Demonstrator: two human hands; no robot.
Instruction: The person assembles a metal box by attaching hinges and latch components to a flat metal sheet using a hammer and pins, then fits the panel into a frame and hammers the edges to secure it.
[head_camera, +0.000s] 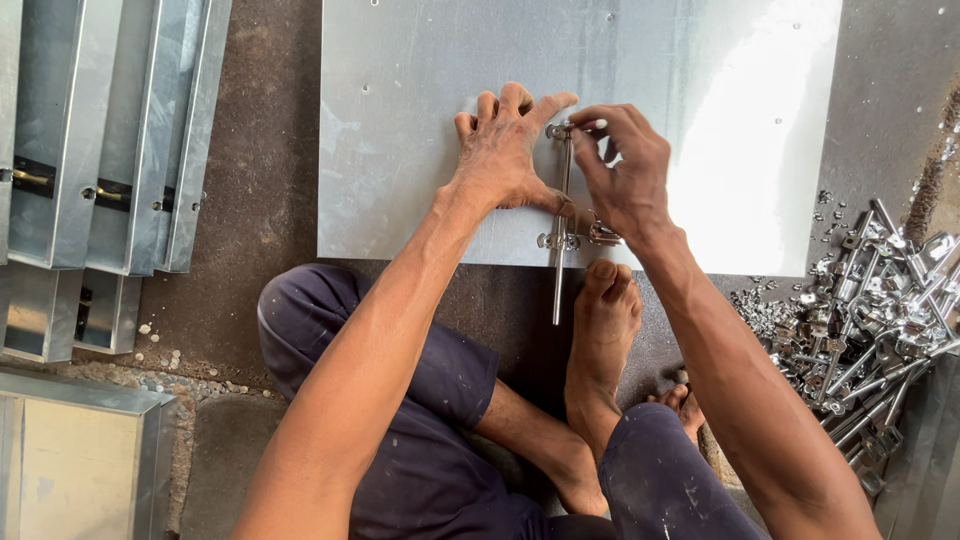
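Over on one side, a heap of shiny metal latches (880, 320); opposite, stacked grey channel sections (110, 130), gravel (150, 365) scattered below.

Bright daylight, sharp focus throughout; strong white glare washes out the metal sheet's (760, 120) right side, shadows soft.

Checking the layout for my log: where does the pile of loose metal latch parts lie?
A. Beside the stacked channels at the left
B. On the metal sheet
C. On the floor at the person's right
C: the pile lies on the floor right of the sheet.
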